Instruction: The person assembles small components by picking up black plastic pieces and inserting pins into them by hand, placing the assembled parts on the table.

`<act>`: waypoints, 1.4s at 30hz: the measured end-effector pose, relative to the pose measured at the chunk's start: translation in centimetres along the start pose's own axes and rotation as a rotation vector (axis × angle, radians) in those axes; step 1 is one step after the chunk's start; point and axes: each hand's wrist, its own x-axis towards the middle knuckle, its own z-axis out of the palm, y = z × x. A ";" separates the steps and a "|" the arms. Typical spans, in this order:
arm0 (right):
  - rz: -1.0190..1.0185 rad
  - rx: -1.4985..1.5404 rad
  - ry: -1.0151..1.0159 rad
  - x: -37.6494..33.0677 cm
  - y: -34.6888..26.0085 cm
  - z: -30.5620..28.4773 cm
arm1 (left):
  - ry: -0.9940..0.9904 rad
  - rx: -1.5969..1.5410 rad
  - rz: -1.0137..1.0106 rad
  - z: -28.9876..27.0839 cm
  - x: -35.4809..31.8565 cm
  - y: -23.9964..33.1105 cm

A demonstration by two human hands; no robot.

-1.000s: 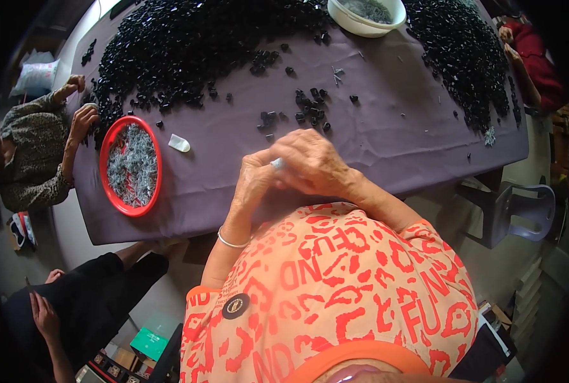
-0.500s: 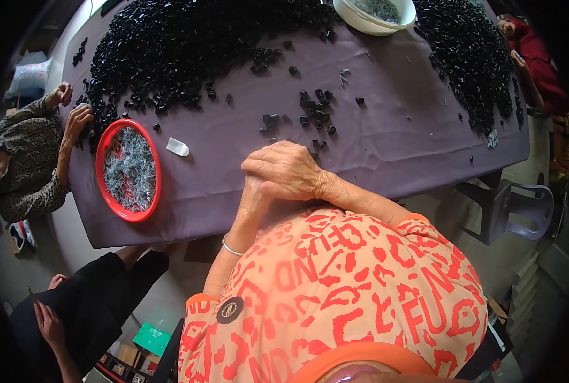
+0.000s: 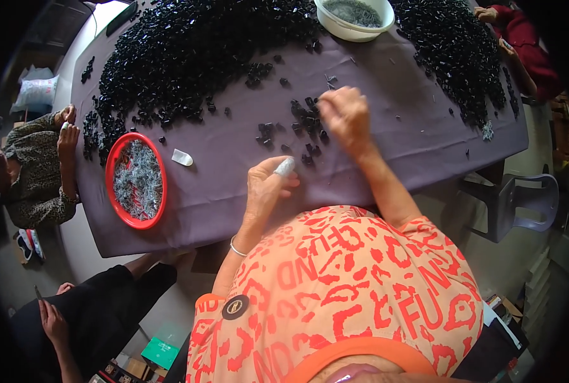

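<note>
My left hand [image 3: 266, 186] is held over the near edge of the table, with a white finger cover [image 3: 285, 167] on its thumb. Its fingers are loosely bent, apart from the thumb, and nothing shows between them. Farther forward and to the right, my right hand [image 3: 348, 118] has its fingers drawn together beside several thin metal pins [image 3: 330, 82]. Whether it pinches anything is hidden. Just left of it lies a small cluster of black plastic pieces [image 3: 307, 118], with a few more near my left hand.
Large heaps of black pieces [image 3: 195, 57] cover the far table. A red basket [image 3: 110, 169] of metal pins, a loose white finger cover [image 3: 182, 157] and a white bowl [image 3: 355, 32] stand on the purple cloth [image 3: 220, 210]. Other people sit left and far right; a grey chair [image 3: 508, 204] is at right.
My hands were folded together at the table edge and have come apart. The right one has moved forward and right to the pins; the left has turned, showing its covered thumb.
</note>
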 end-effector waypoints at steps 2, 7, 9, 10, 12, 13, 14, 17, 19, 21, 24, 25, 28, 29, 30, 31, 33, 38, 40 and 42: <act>0.103 -0.090 0.011 0.9 3.6 -0.2 | 0.038 -0.015 0.002 0.1 -0.3 -0.1; 0.092 -0.039 -0.119 2.2 5.3 0.5 | 0.240 0.111 0.294 -2.3 -0.9 -1.4; 0.086 -0.095 -0.191 2.3 5.1 1.1 | 0.286 0.160 0.315 -3.4 -0.6 -1.6; 0.056 -0.151 -0.190 2.3 5.0 1.3 | 0.319 0.292 0.328 -3.9 -0.6 -1.5; -0.049 -0.284 -0.185 2.5 5.4 1.5 | 0.361 0.387 0.345 -4.2 -0.4 -1.1; -0.094 -0.321 -0.166 2.6 5.3 1.3 | 0.378 0.393 0.326 -4.3 -0.4 -1.4; -0.127 -0.329 -0.138 2.2 5.0 0.8 | 0.405 0.377 0.357 -4.2 -0.5 -1.7; -0.158 -0.297 -0.072 1.6 5.4 0.2 | 0.465 0.341 0.485 -4.3 0.5 -3.0; -0.138 -0.262 -0.041 0.9 4.9 -0.5 | 0.504 0.241 0.539 -4.3 0.4 -3.5; -0.070 0.002 -0.039 0.3 4.2 -1.5 | 0.535 0.408 0.696 -4.3 0.8 -3.0; -0.036 0.171 -0.038 -0.9 2.5 -2.2 | 0.549 0.655 0.855 -3.3 1.2 -0.9; 0.012 0.262 -0.057 -1.2 1.9 -2.4 | 0.545 0.734 0.852 -2.9 1.4 -0.3; 0.011 0.283 -0.052 -2.1 1.1 -2.3 | 0.567 0.763 0.849 -3.5 3.0 0.4; 0.019 0.300 -0.045 -2.4 1.0 -2.4 | 0.594 0.789 0.830 -3.7 3.5 0.7; 0.000 0.295 -0.043 -2.6 0.9 -2.4 | 0.592 0.791 0.831 -3.8 4.0 0.9; 0.002 0.296 -0.042 -2.8 0.8 -2.5 | 0.530 0.799 0.803 -4.0 4.5 1.1; 0.049 0.317 -0.075 -3.2 0.5 -2.6 | 0.406 0.814 0.744 -4.1 5.2 1.7; -0.010 0.344 -0.069 -3.5 -0.3 -2.1 | 0.356 0.827 0.740 -2.0 6.5 2.4; -0.037 0.355 -0.062 -3.7 -0.2 -2.3 | 0.384 0.794 0.730 -2.6 6.2 2.0; -0.024 0.341 -0.088 -4.0 0.2 -2.6 | 0.446 0.799 0.734 -3.5 5.9 2.0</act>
